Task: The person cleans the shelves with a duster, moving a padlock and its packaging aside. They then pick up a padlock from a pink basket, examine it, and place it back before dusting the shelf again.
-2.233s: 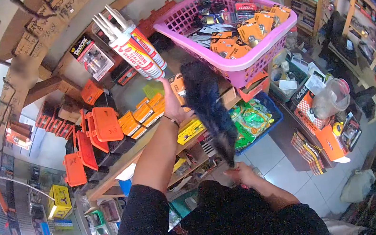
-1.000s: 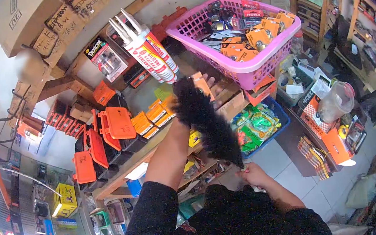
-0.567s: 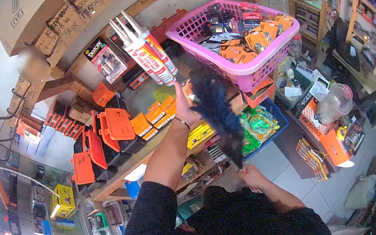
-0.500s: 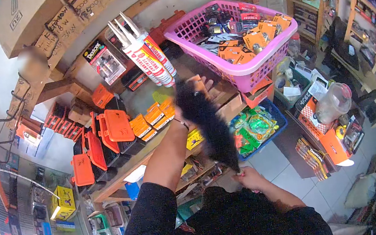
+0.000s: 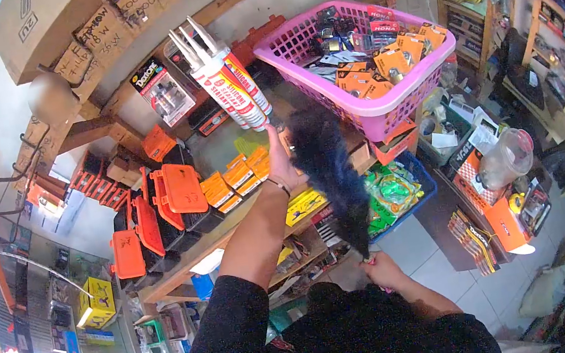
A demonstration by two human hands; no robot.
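In the head view, the R hand [image 5: 384, 270] was closed around the lower end of a black duster [image 5: 331, 170], w/ the fluffy part pointing up and away from the person, a bit blurred. The L hand [image 5: 284, 165] was grasping a small orange pack [image 5: 286, 138], thumb up; its other fingers were hidden behind the duster, so I cannot tell if duster and pack were touching. Silicone tubes [image 5: 230, 88] stood upright on the surface [image 5: 214, 145], just beyond the L thumb. Yellow-orange boxes [image 5: 237, 180] were in rows near the L wrist, next to cases w/ orange lids [image 5: 180, 189]. A pink basket [image 5: 388, 105] w/ orange-carded items [image 5: 392, 60] was beyond the duster, to the right; green packs [image 5: 392, 193] lay in a blue tub [image 5: 434, 188] below it.
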